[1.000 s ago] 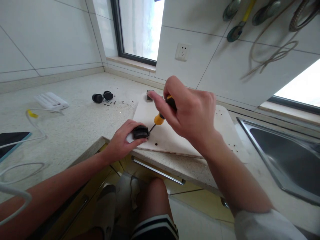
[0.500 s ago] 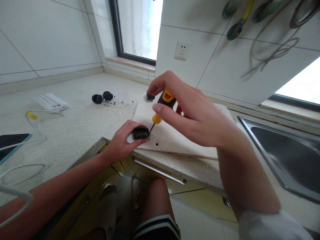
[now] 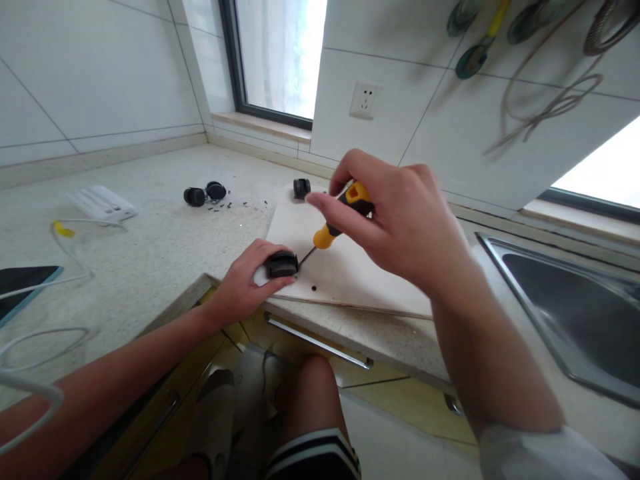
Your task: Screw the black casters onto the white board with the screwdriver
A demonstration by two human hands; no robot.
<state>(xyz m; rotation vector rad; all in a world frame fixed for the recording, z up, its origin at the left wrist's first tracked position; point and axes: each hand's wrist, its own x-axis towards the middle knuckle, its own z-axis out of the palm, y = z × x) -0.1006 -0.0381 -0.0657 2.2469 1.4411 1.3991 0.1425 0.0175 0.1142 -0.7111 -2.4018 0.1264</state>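
Observation:
A white board (image 3: pixel 345 277) lies flat on the counter, overhanging its front edge slightly. My left hand (image 3: pixel 245 280) grips a black caster wheel (image 3: pixel 283 265) at the board's near left corner. In my right hand (image 3: pixel 395 220) is a yellow and black screwdriver (image 3: pixel 324 236), tilted, its tip down at the caster's base. Whether the tip sits in a screw is too small to tell. Another caster (image 3: pixel 301 189) stands at the board's far left corner. A dark hole (image 3: pixel 314 288) shows in the board near its front edge.
Two loose casters (image 3: pixel 205 194) and several small dark screws (image 3: pixel 229 205) lie on the counter (image 3: pixel 165 240). Farther left are a white plastic holder (image 3: pixel 103 203), a white cable (image 3: pixel 75 267) and a dark tablet-like object (image 3: pixel 25 287). A metal sink (image 3: pixel 575 307) is at the right.
My right hand has shifted right and turned, leaning the screwdriver further over to the right. The far caster shows more fully. My left hand stays on its caster.

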